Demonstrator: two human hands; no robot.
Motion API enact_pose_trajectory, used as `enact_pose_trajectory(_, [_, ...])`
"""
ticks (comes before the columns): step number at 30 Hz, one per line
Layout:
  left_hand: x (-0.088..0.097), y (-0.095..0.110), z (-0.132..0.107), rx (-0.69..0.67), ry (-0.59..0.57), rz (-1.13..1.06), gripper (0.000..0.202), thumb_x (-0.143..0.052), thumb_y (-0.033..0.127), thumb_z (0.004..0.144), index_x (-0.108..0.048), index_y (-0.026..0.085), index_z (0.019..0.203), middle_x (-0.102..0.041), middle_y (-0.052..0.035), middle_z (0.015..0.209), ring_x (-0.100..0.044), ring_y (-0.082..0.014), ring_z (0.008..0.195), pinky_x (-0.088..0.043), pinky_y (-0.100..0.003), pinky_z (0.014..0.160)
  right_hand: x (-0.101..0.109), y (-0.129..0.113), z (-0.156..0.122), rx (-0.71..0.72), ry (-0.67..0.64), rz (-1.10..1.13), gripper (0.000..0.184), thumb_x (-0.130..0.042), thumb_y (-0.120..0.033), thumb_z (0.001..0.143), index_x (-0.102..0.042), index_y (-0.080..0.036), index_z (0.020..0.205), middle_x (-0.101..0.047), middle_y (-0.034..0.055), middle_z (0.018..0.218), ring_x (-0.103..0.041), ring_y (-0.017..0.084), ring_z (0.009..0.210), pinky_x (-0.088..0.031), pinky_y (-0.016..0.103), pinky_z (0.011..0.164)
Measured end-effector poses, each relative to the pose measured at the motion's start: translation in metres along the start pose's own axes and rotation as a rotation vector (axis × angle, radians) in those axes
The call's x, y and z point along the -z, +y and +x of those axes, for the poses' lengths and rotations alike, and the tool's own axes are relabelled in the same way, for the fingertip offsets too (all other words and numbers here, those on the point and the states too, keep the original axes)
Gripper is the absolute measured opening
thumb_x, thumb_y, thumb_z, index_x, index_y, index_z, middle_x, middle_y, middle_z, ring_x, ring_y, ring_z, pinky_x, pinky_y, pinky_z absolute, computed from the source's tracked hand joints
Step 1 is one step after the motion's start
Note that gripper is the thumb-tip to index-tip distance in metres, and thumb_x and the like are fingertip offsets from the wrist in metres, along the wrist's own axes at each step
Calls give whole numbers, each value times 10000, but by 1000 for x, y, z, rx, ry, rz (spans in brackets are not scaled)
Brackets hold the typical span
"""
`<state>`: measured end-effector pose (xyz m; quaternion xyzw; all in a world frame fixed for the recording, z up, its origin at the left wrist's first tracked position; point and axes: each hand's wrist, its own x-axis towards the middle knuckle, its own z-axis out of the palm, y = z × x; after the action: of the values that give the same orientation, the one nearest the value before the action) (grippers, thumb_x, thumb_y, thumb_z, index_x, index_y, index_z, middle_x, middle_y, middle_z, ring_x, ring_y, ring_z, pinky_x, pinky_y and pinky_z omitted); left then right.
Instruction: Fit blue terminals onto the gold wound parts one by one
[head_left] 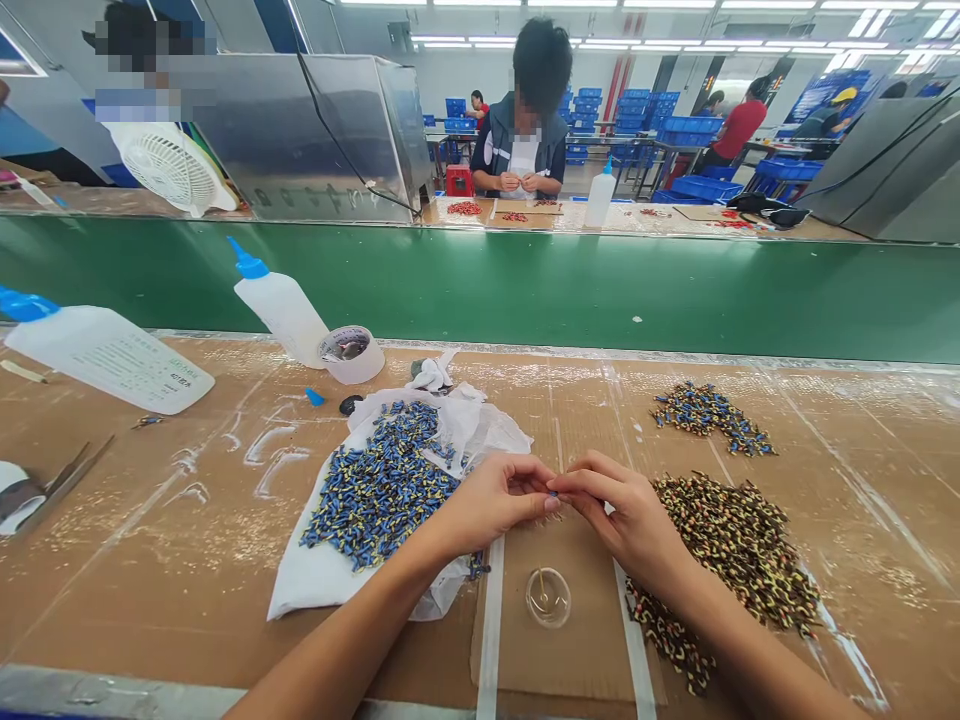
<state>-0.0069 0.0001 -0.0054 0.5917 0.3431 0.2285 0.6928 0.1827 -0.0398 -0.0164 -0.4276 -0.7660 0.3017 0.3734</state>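
My left hand (491, 500) and my right hand (622, 515) meet at the fingertips over the brown cardboard worktop (187, 560), both pinched on one tiny blue part (553, 494). Left of my hands a pile of small blue-and-yellow parts (379, 485) lies on a white plastic sheet (322, 580). Under my right wrist spreads a heap of dark, yellow-flecked parts (739, 545). A smaller heap of blue and dark pieces (709, 412) lies farther back on the right. A small clear round dish (548, 597) sits just below my hands.
Two white squeeze bottles with blue caps (281, 310) (105, 350) lie at the left beside a tape roll (351, 353). Scissors (56, 485) rest at the far left. A green conveyor belt (525, 285) runs behind; across it a person (521, 130) works seated.
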Motion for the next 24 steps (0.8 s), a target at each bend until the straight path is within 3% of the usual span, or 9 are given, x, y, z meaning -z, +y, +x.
enact_pose_trajectory(3, [1,2,-1,-32,37,85,141,-667,266,773,-655,129,803,-545,23,669,-455,-90,628,-339,-202,584,-3,0,-1,-19,38,-9,198,-483,-173,949,-660,-230,1018,-592,40,894,-577,169,798,-441,277,694])
enact_pose_trajectory(7, [2,0,0,-26,79,212,134,-634,248,788,-672,129,837,-570,13,673,-481,-101,631,-357,-218,592,1,-4,-3,-165,132,53,101,-538,-260,929,-590,-185,974,-586,23,793,-548,158,696,-429,265,628])
enact_pose_trajectory(10, [1,-4,1,-33,95,239,139,-624,234,788,-673,120,850,-590,1,688,-502,-108,639,-377,-228,607,5,-13,-5,-233,-119,149,179,-516,-306,944,-588,-187,831,-567,-2,710,-509,140,643,-395,244,578])
enact_pose_trajectory(12, [1,-6,2,-47,106,237,135,-624,217,783,-670,116,860,-610,-12,725,-524,-116,672,-399,-236,639,4,-19,-7,-244,-342,205,154,-549,-302,928,-606,-189,840,-574,-10,716,-501,131,637,-385,232,567])
enact_pose_trajectory(14, [1,-7,3,-57,117,233,130,-629,205,778,-667,118,866,-618,-17,748,-538,-122,699,-415,-242,666,0,-24,-8,-265,-453,247,108,-586,-291,907,-618,-189,891,-597,-6,761,-510,125,646,-391,223,568])
enact_pose_trajectory(20, [2,-7,3,-78,87,225,157,-620,196,792,-680,133,924,-625,-14,751,-552,-122,715,-425,-242,682,-8,-25,-9,-285,-443,273,77,-608,-254,897,-626,-181,880,-594,-13,760,-509,113,628,-389,210,556])
enact_pose_trajectory(24, [3,-8,4,-65,92,251,123,-626,192,782,-691,125,862,-638,-20,741,-555,-124,705,-423,-241,670,-3,-24,-8,-165,-426,225,82,-621,-217,892,-636,-177,822,-590,-11,782,-530,118,683,-409,223,617])
